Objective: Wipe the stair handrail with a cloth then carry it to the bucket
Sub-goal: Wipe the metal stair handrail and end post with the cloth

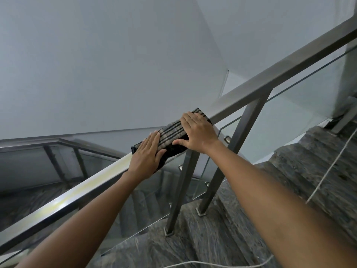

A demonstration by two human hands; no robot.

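Observation:
A steel handrail (270,82) runs diagonally from lower left to upper right. Draped over its middle is a folded cloth (171,133), beige with dark stripes. My left hand (147,153) lies flat on the cloth's lower end, fingers together, thumb wrapped over the near side. My right hand (196,132) presses on the upper end, its thumb hooked under the cloth's near edge. Both hands cover much of the cloth. No bucket is in view.
Square steel posts (245,132) and glass panels (301,105) hold the rail up. Dark marble steps (289,180) rise on the right and a lower flight (150,206) drops beneath the rail. A white cord (332,165) crosses the steps. White walls stand behind.

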